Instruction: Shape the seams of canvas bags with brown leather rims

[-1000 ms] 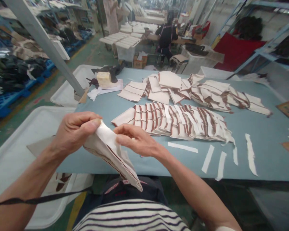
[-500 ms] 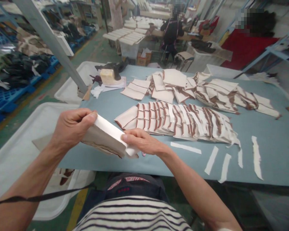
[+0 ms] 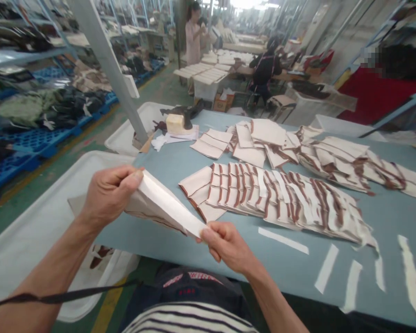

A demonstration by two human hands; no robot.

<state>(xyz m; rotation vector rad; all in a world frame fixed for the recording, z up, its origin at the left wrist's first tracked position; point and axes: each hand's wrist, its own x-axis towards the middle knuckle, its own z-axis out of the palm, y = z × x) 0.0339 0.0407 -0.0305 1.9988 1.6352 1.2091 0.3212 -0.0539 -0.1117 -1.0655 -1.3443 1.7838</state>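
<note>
My left hand [image 3: 111, 192] is closed in a pinch on the upper corner of a cream fabric piece [image 3: 149, 211] with dark lines along its lower side. A white strip [image 3: 173, 203] runs along the piece's top edge. At the strip's other end, my right hand [image 3: 227, 245] pinches it between thumb and fingers, and the strip looks taut between both hands. Both are held above the front left of the blue-grey table [image 3: 152, 245]. Beyond my right hand lies an overlapping row of cream fabric pieces [image 3: 235, 185] with brown edges, some bearing white strips.
Several loose white strips [image 3: 283, 240] lie at the front right. Behind the row is a heap of cream pieces [image 3: 270, 134]. A yellowish block [image 3: 175, 124] sits at the back left. White tubs [image 3: 86, 162] stand left, beside a metal post [image 3: 113, 69]. Two people work farther back.
My right hand has moved right and away from my left, and the white strip now stretches longer and straighter between them. My view has shifted, so the table's things appear lower and farther right.
</note>
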